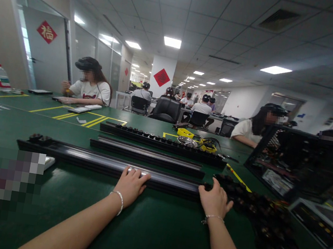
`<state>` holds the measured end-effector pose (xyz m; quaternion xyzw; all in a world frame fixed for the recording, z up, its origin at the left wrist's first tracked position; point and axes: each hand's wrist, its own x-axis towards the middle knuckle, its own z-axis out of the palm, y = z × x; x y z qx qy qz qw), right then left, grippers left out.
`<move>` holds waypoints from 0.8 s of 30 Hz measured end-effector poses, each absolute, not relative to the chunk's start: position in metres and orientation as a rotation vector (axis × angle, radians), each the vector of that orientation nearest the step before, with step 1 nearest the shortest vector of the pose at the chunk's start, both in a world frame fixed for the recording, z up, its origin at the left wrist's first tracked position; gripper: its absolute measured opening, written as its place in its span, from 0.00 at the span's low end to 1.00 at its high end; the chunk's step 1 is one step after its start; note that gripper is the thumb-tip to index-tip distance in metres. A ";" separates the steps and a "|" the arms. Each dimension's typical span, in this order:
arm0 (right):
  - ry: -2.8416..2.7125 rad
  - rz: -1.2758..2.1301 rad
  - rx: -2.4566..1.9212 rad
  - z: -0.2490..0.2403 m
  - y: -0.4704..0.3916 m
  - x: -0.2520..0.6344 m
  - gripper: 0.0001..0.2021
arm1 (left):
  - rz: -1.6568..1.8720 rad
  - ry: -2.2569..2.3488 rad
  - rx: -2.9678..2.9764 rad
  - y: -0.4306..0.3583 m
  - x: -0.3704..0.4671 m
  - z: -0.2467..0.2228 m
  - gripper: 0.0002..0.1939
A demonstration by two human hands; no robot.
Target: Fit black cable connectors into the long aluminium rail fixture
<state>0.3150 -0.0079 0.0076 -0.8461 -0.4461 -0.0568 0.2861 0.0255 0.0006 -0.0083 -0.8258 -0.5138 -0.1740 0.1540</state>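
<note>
both hands rest on the nearest of three long black strips that lie across the green table (148, 239). the left hand (130, 185) lies palm down on the nearest strip (97, 161), fingers curled lightly over its glossy top, pressing rather than clasping it. the right hand (214, 199) sits at the right end of the same strip, fingers bent around the end where it meets a heap of black parts (254, 206); how tightly it grips i cannot tell. each wrist wears one thin bracelet, two in all. just beyond the hands lies the second strip (145, 155), shorter and plain, and beyond that the third strip (163, 142), with a row of small black sockets along its top. past the third strip, ahead of the right hand, stands one yellow tray (185, 133) beside a metal bowl (186, 141) and a tangle of yellow and black cables (209, 144). to the right of the right hand stands one open black case (301, 167), tilted, with circuit parts showing inside. far to the left of the left hand sits one person in a white shirt (91, 89) at the table's far edge; another person (254, 128) sits ahead of the right hand, and several more sit farther back.
</note>
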 end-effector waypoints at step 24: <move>-1.112 -0.045 -2.234 0.013 -0.009 0.328 0.31 | -0.487 -1.478 -2.370 0.000 0.026 -0.007 0.16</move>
